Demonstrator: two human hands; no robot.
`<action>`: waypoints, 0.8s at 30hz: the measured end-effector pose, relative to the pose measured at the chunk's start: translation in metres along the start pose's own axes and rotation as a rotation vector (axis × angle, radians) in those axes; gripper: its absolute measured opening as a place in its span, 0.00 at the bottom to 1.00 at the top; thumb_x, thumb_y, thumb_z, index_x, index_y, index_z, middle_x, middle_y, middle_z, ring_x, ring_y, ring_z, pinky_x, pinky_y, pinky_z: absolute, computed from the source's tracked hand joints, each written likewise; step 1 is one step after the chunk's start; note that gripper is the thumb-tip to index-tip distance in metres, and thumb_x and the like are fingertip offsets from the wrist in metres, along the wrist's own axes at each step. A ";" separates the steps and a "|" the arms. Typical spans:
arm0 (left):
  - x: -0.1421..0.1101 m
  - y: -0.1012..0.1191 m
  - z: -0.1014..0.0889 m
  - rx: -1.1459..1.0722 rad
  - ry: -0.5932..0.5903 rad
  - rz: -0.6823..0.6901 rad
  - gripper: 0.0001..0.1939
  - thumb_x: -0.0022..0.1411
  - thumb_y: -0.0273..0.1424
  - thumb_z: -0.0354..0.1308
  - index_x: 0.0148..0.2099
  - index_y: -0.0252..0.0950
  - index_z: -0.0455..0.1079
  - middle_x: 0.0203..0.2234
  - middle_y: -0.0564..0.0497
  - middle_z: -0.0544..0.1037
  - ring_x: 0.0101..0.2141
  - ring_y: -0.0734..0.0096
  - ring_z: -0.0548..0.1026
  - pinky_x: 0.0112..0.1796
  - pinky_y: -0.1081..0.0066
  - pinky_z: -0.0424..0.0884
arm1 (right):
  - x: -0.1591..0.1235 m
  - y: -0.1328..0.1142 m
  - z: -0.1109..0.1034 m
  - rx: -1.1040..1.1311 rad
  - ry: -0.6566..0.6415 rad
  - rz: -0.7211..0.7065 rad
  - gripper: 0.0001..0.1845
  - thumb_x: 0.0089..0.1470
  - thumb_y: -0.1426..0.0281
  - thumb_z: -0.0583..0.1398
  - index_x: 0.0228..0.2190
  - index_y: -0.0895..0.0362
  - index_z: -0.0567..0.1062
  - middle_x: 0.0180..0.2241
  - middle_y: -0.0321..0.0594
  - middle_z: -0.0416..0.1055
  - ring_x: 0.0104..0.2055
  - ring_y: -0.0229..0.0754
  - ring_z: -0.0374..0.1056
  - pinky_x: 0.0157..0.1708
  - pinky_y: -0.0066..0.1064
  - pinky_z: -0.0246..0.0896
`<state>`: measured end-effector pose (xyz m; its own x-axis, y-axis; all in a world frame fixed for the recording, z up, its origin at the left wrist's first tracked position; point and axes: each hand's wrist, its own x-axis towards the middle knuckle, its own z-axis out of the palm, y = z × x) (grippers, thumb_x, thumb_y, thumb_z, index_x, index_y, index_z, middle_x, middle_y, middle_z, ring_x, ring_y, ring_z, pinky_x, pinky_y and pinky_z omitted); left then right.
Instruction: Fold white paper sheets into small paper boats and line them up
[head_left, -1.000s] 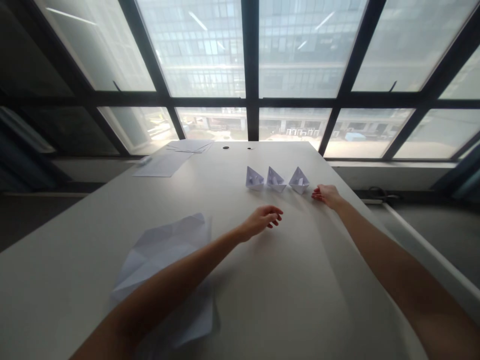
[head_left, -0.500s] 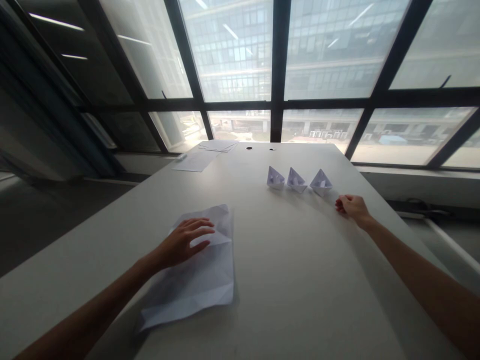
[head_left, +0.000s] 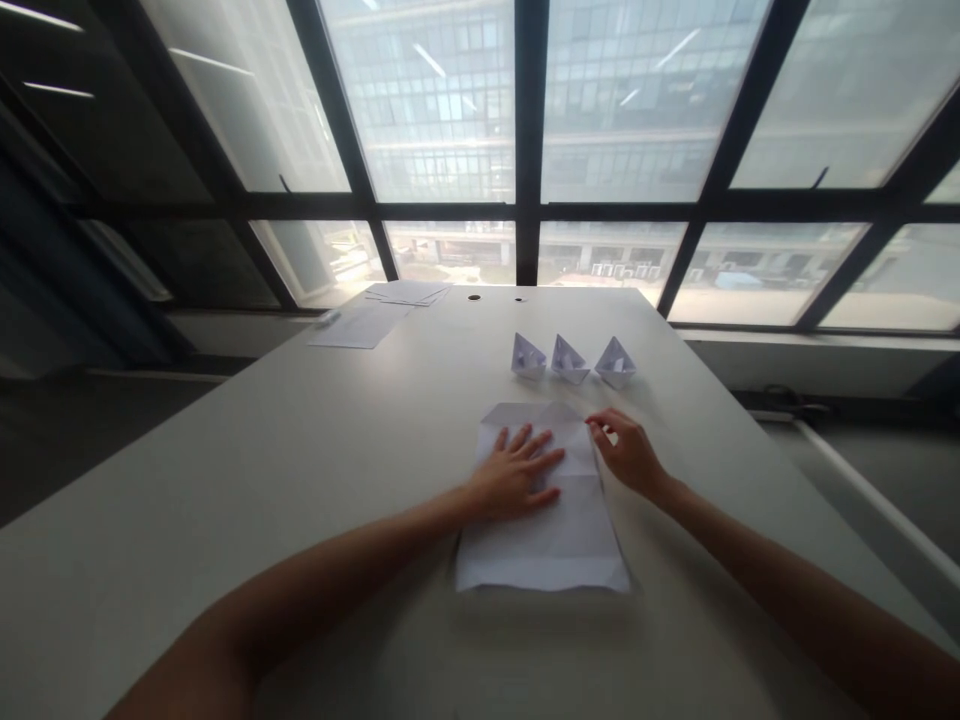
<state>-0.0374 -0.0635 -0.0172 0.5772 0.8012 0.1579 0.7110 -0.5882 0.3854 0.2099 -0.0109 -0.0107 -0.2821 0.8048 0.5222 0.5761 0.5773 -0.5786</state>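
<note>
A creased white paper sheet (head_left: 551,535) lies flat on the white table (head_left: 300,470) in front of me. My left hand (head_left: 517,475) rests on its upper half, palm down with fingers spread. My right hand (head_left: 626,450) touches the sheet's upper right edge, its fingertips pinched together at the paper. Beyond the sheet stand three small folded paper boats in a row: a left boat (head_left: 528,357), a middle boat (head_left: 569,361) and a right boat (head_left: 616,363).
Several loose paper sheets (head_left: 375,315) lie at the table's far left corner. Two small dark holes (head_left: 474,297) mark the far edge. Large windows with dark frames (head_left: 529,150) rise behind the table. The floor drops away on both sides.
My left hand dragged the creased sheet from the left side to the middle of the table. My right hand came back from beside the boats to the sheet's right edge.
</note>
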 end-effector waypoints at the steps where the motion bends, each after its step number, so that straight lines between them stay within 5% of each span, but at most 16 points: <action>1: 0.015 0.009 0.007 -0.017 0.013 0.029 0.34 0.63 0.51 0.57 0.68 0.51 0.58 0.69 0.46 0.55 0.68 0.41 0.46 0.62 0.37 0.34 | -0.007 -0.004 0.001 -0.023 -0.021 -0.056 0.13 0.60 0.70 0.53 0.40 0.56 0.78 0.40 0.46 0.76 0.45 0.48 0.71 0.49 0.39 0.65; 6: 0.049 0.028 0.023 -0.091 0.046 0.113 0.41 0.62 0.46 0.60 0.72 0.43 0.51 0.68 0.41 0.56 0.68 0.44 0.50 0.64 0.42 0.39 | -0.028 0.008 0.007 -0.153 -0.153 -0.083 0.25 0.59 0.74 0.51 0.56 0.57 0.71 0.55 0.50 0.70 0.58 0.51 0.65 0.59 0.48 0.60; 12: 0.030 0.001 0.004 -0.164 0.021 0.096 0.41 0.57 0.51 0.64 0.68 0.45 0.59 0.67 0.43 0.59 0.68 0.47 0.51 0.65 0.49 0.40 | -0.031 0.019 0.013 -0.261 -0.213 -0.069 0.25 0.62 0.69 0.53 0.59 0.58 0.69 0.60 0.51 0.67 0.63 0.52 0.62 0.63 0.50 0.55; 16: 0.016 -0.016 -0.007 -0.082 -0.062 0.060 0.45 0.57 0.56 0.61 0.71 0.44 0.54 0.69 0.43 0.53 0.69 0.50 0.48 0.66 0.53 0.37 | -0.032 0.015 0.011 -0.288 -0.238 -0.056 0.25 0.63 0.68 0.52 0.60 0.61 0.69 0.62 0.53 0.64 0.64 0.51 0.60 0.65 0.48 0.53; 24: 0.018 -0.015 -0.010 -0.125 -0.054 0.019 0.47 0.54 0.56 0.63 0.70 0.44 0.55 0.68 0.44 0.55 0.68 0.52 0.51 0.66 0.56 0.39 | -0.035 0.014 -0.004 -0.266 -0.345 -0.128 0.33 0.60 0.56 0.59 0.61 0.60 0.66 0.65 0.56 0.58 0.68 0.56 0.53 0.65 0.51 0.49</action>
<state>-0.0419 -0.0391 -0.0112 0.6136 0.7807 0.1181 0.6461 -0.5824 0.4933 0.2311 -0.0321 -0.0342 -0.5773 0.7540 0.3135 0.6842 0.6562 -0.3183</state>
